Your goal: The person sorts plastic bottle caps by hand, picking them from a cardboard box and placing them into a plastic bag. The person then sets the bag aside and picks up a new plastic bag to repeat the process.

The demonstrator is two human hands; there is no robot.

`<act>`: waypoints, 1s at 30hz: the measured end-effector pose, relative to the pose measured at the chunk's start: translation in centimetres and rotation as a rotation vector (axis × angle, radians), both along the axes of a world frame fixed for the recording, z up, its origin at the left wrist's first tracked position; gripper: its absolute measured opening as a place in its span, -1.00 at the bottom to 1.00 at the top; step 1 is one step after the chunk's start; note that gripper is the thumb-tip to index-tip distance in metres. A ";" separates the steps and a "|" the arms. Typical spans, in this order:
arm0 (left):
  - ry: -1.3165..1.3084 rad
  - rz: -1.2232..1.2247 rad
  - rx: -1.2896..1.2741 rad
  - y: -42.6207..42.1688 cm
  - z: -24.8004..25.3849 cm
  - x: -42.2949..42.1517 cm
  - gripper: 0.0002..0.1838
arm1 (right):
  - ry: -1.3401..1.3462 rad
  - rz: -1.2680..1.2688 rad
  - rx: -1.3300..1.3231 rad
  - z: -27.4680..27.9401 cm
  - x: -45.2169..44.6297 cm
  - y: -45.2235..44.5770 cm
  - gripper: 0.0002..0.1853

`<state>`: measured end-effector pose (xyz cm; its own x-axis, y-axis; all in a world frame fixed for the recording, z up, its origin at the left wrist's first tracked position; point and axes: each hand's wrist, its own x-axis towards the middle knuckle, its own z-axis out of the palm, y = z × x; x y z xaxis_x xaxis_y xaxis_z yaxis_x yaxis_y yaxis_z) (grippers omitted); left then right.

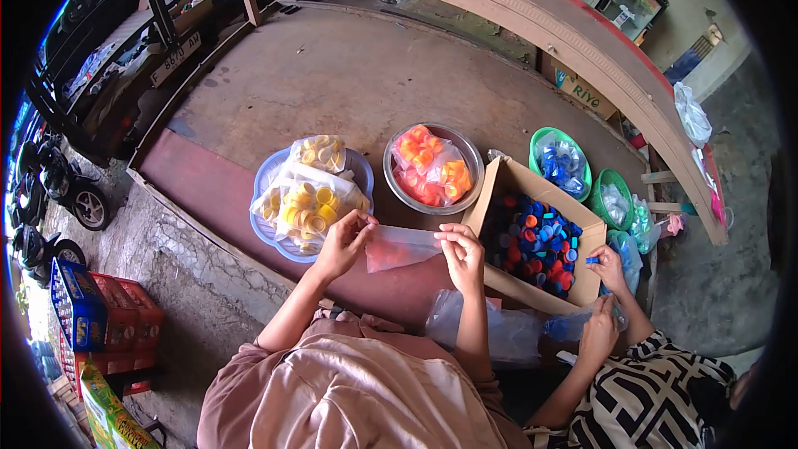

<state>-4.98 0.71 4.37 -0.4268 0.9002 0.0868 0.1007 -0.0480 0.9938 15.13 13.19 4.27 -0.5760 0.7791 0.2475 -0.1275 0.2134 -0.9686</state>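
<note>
A clear plastic bag [406, 247] is stretched between my two hands in front of my body. My left hand [344, 246] pinches its left end, and my right hand [462, 254] pinches the right end near the top edge. The lower part of the bag looks reddish; I cannot tell whether something is inside or the table shows through. Just beyond my left hand sits a blue plastic tray [264, 231] with bags of yellow and cream caps [309, 208]. Past the bag stands a metal bowl [391, 168] holding bagged orange and pink-red caps [421, 150].
Right of me, a cardboard box [592, 256] holds loose blue and red caps [536, 241]. A co-worker's hand [611, 269] holds a blue cap there; the other [598, 331] holds a clear bag. Green baskets [533, 145] stand behind. Clear bags [499, 337] lie near my right forearm.
</note>
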 end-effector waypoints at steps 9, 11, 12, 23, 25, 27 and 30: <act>0.230 -0.083 0.054 -0.7 1.8 -0.1 -0.77 | -0.254 0.007 0.304 2.3 0.5 -0.6 -0.79; 0.374 -0.080 0.042 -0.7 2.0 -0.2 -0.80 | -0.250 0.011 0.338 2.1 0.4 -0.5 -0.81; 0.412 -0.074 0.045 -0.7 1.9 -0.2 -0.83 | -0.244 0.012 0.344 2.0 0.4 -0.4 -0.83; 0.066 -0.113 -0.099 -0.8 0.6 0.3 -0.88 | -0.217 -0.040 -0.073 -0.4 0.4 -0.4 -0.77; 0.063 -0.144 -0.086 -0.8 0.3 0.1 -0.89 | -0.169 -0.036 -0.137 -0.9 0.3 -0.4 -0.82; 0.054 -0.162 -0.070 -0.7 -0.2 0.1 -0.90 | -0.176 -0.034 -0.082 -1.5 0.3 -0.3 -0.85; 0.090 -0.182 -0.056 -0.6 -0.1 0.1 -0.87 | -0.232 -0.003 -0.048 -1.4 0.3 -0.3 -0.85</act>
